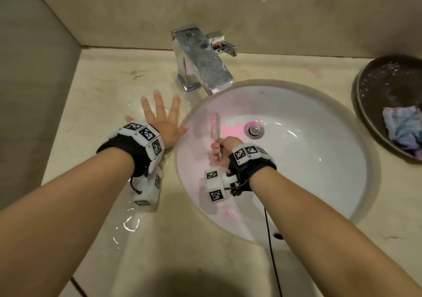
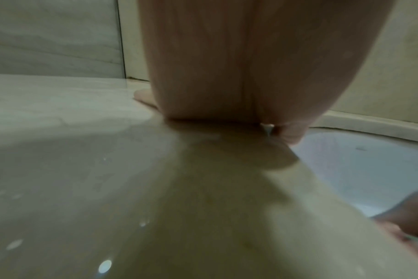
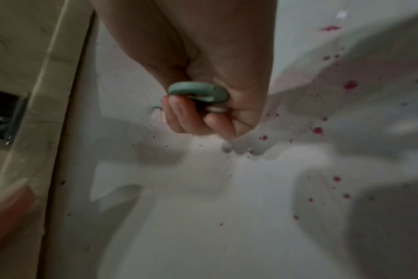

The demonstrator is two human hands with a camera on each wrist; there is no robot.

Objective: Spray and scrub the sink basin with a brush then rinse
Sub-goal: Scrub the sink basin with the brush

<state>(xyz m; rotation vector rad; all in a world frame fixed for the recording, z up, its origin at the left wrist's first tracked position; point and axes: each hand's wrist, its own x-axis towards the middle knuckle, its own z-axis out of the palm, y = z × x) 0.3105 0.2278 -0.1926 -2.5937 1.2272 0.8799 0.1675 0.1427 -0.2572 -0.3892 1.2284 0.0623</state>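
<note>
While right hand (image 1: pixel 225 148) fingers curl round it, slim green brush (image 1: pixel 218 134), pink bristles, on pink-stained basin (image 1: pixel 308 159), left hand (image 1: pixel 163 123) fingers spread.

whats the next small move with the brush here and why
Probably drag the brush down the basin's left wall toward the drain. The right hand grips its handle, bristles sit high on that wall, and pink residue still streaks below them.
</note>
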